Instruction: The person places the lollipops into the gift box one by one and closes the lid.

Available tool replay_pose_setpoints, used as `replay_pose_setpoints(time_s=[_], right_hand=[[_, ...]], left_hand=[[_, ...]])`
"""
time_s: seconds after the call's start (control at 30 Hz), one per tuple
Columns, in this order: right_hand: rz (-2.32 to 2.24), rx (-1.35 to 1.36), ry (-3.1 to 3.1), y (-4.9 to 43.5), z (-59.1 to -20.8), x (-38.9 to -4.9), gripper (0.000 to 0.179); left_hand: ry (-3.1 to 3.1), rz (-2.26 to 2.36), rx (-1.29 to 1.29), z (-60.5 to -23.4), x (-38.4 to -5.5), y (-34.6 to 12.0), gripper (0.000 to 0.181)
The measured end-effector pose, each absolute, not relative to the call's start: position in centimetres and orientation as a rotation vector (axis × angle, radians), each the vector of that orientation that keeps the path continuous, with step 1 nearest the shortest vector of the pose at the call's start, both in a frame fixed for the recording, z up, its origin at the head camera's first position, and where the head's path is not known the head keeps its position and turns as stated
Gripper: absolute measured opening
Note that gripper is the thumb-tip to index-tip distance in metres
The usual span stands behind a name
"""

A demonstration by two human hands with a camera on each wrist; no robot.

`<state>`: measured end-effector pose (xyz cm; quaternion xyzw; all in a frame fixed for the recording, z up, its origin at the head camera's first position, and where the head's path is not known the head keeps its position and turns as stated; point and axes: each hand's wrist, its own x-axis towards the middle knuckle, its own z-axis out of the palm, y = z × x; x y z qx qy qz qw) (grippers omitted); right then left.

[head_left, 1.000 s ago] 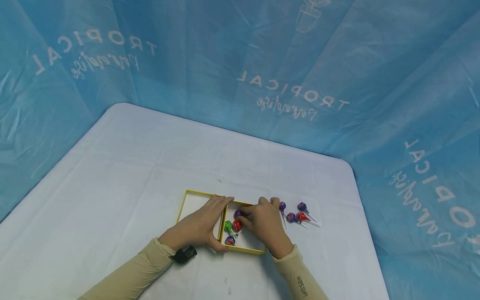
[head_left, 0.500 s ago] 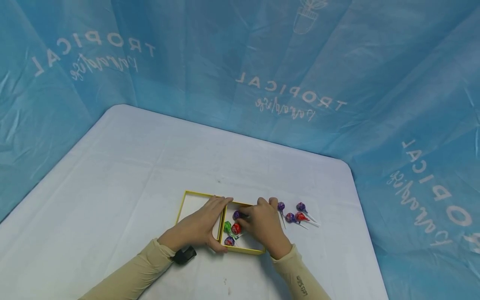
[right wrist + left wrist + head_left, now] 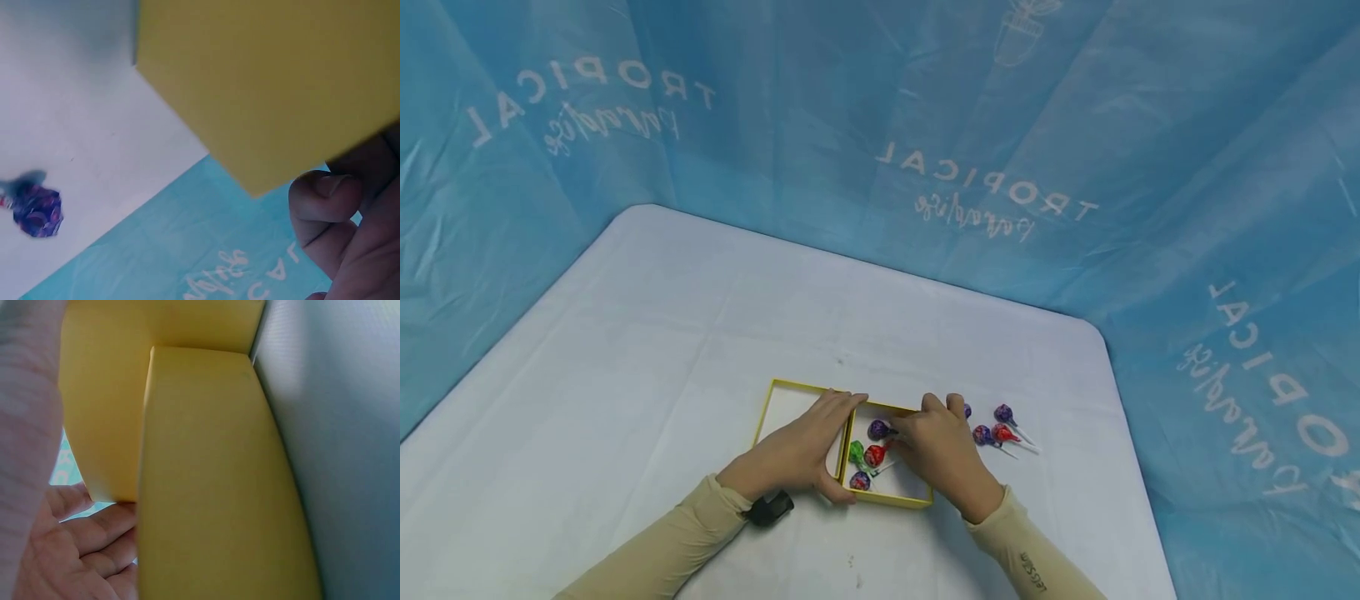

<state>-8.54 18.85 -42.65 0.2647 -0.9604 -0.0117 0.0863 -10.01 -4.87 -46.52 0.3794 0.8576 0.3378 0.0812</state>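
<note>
Purple, round-headed, wrapped lollipop [image 3: 878, 430]

The left grip [image 3: 65, 556] holds yellow box walls [image 3: 212, 475] beside a pale surface [image 3: 350, 456].

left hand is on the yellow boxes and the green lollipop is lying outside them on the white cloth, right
Not quite: the green lollipop is inside the right-hand yellow box, next to a red lollipop, as the head view shows. The left hand is indeed on the yellow boxes.
</note>
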Motion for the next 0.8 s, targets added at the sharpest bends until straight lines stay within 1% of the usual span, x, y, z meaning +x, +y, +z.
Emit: replay_pose_setpoints(time_s=[0.17, 0.23, 0.4, 0.47, 0.63, 0.8], right_hand=[[-0.069, 0.802, -2.826, 19.8, -42.2, -8.3, 0.033], [-0.082, 0.805, -2.823, 20.0, -41.9, -8.3, 0.031], [-0.107, 0.834, -2.803, 19.8, -41.1, -8.5, 0.03], [-0.102, 0.839, -2.788, 19.8, -40.8, -8.5, 0.032], [0.006, 0.769, -2.78, 20.3, -40.5, -8.6, 0.032], [0.222, 0.672, -2.741, 20.6, -40.9, -8.8, 0.026]], left_hand=[[2.557, 0.999, 1.139, -46.7, -10.1, -4.8, 0.128], [2.555, 0.997, 1.133, -46.7, -10.1, -4.8, 0.129], [2.559, 1.0, 1.093, -46.5, -10.1, -5.1, 0.128], [2.558, 1.003, 1.089, -46.4, -10.1, -5.0, 0.128], [2.551, 1.005, 1.101, -46.5, -10.2, -4.8, 0.128], [2.566, 1.013, 1.112, -46.8, -10.3, -4.6, 0.128]])
